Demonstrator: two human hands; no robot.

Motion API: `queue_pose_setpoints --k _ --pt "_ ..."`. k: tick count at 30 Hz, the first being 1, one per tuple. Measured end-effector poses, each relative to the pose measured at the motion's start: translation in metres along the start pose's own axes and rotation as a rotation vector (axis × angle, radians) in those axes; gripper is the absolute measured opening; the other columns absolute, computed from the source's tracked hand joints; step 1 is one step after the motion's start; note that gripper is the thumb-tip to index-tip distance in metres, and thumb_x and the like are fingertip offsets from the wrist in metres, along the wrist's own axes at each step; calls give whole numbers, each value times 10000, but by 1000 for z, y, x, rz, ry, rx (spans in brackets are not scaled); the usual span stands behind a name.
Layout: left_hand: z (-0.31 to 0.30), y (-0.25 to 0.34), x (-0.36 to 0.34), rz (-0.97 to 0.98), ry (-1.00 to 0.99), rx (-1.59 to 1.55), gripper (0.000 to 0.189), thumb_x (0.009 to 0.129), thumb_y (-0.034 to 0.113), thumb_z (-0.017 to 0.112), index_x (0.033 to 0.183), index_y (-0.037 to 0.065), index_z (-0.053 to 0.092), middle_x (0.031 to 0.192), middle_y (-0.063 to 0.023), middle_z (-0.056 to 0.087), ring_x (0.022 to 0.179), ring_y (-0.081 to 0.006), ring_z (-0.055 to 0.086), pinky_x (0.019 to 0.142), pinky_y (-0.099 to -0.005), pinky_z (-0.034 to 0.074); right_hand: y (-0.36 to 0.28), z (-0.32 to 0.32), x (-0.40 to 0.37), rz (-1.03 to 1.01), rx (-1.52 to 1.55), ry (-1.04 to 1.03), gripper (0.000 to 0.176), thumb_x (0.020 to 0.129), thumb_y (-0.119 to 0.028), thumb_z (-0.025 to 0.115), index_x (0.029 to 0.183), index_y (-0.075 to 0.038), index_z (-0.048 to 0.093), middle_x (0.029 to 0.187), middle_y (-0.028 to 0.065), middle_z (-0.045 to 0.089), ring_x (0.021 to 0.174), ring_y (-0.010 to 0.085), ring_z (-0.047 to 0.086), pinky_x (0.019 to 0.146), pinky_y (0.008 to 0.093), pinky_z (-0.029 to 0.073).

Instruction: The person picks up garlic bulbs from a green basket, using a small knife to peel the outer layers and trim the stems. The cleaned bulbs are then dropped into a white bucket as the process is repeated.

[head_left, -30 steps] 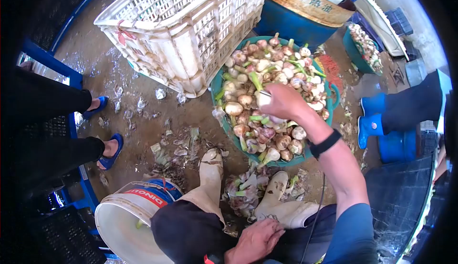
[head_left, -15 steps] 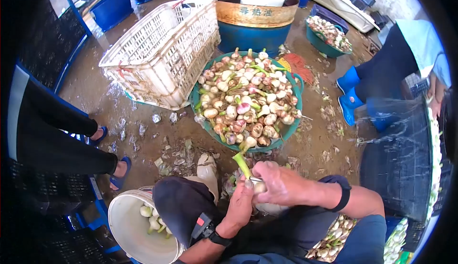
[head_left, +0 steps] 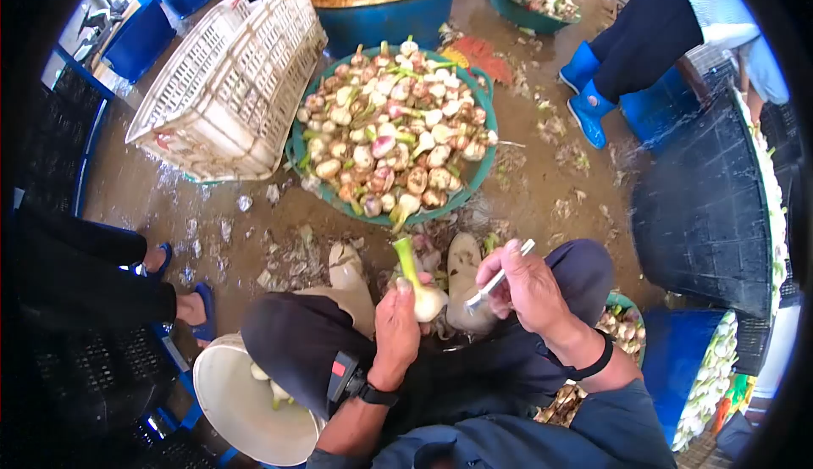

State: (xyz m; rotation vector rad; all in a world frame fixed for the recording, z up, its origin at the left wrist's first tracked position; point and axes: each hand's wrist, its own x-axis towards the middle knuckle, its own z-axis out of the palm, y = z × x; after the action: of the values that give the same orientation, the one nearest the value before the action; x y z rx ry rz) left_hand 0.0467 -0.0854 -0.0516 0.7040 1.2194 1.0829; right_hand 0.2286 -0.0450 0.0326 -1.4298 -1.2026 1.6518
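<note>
My left hand [head_left: 398, 321] is closed on a garlic bulb [head_left: 429, 302], pale and smooth, with its green stem pointing up and away. My right hand [head_left: 525, 287] grips a small knife [head_left: 500, 278], a slim silvery tool tilted with one end down toward the bulb. A gap separates the tool from the garlic. Just beyond both hands, a green tub [head_left: 292, 143] is heaped with garlic bulbs [head_left: 389, 134], many with brownish skins and short stems. At my left knee stands a white bucket [head_left: 224, 401] with a few peeled bulbs [head_left: 278, 391] inside.
A white plastic crate [head_left: 233, 88] stands left of the tub, before a blue drum [head_left: 389, 16]. Peelings litter the wet floor. Another person in blue boots [head_left: 593, 105] is at right, beside a large dark tub [head_left: 703, 206]. Someone's sandalled feet [head_left: 199, 308] are at left.
My hands have moved apart; the knife has come away from the garlic bulb and is lifted to the right. The bulb shows whole and pale. The camera view has shifted.
</note>
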Motion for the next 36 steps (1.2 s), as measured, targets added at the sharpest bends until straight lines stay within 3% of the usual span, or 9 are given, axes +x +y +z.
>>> queue_pose_setpoints --k 4,8,13,16,19,21,27,30,36 --pt "0 5 -3 -24 -23 16 429 1008 333 324 1086 22 609 702 -7 579 522 -43 467 453 -203 370 27 22 7 -31 407 56 371 968 -375 476 842 -37 564 616 72 574 421 92 477 381 213 376" --pt "-6 1 -5 15 -6 65 449 1010 328 319 1066 -4 616 701 -14 587 537 -58 482 474 -217 376 43 44 18 -1 446 109 151 862 -107 663 860 -27 535 647 89 607 444 106 527 383 230 414" --pt "-8 -1 -6 59 8 143 452 1012 318 326 1041 -27 617 719 -29 604 551 -82 496 498 -240 387 54 59 21 1 406 99 169 860 -121 666 844 -25 528 650 81 607 449 104 535 378 232 415" --pt "-10 -3 -3 157 88 272 497 1006 396 312 1006 -7 602 718 -43 604 516 -68 503 428 -203 369 58 58 25 -45 307 179 163 866 -123 653 823 -40 520 632 67 591 436 103 519 375 236 415" --pt "-19 10 -2 120 199 -146 464 1006 373 326 1020 -12 584 761 -63 622 523 -72 511 421 -197 368 79 25 35 -61 311 406 155 875 -121 617 794 -63 498 601 46 556 421 98 491 365 242 411" --pt "-22 7 -2 146 138 -112 440 1005 351 339 1063 -23 564 793 -82 630 520 -79 515 408 -200 366 72 20 28 -20 288 344 136 877 -118 620 828 -54 510 626 47 559 460 103 519 396 244 434" --pt "-15 1 -2 205 127 -19 384 1009 354 344 1017 21 534 746 -40 581 527 -62 486 430 -197 362 50 45 23 -237 416 -57 160 846 -90 664 886 -19 526 834 101 585 628 127 597 515 249 500" --pt "-22 -7 -1 207 120 170 368 1009 367 350 975 43 519 720 -13 546 554 -49 477 474 -206 382 53 52 23 -213 429 -143 162 828 -51 672 891 -10 529 882 124 585 678 145 610 524 254 511" --pt "-19 -10 -1 161 95 99 384 1008 378 352 965 35 518 739 -30 575 581 -76 519 534 -238 437 57 48 25 -273 396 -149 107 822 -3 636 868 -12 540 875 129 594 672 151 618 536 267 533"
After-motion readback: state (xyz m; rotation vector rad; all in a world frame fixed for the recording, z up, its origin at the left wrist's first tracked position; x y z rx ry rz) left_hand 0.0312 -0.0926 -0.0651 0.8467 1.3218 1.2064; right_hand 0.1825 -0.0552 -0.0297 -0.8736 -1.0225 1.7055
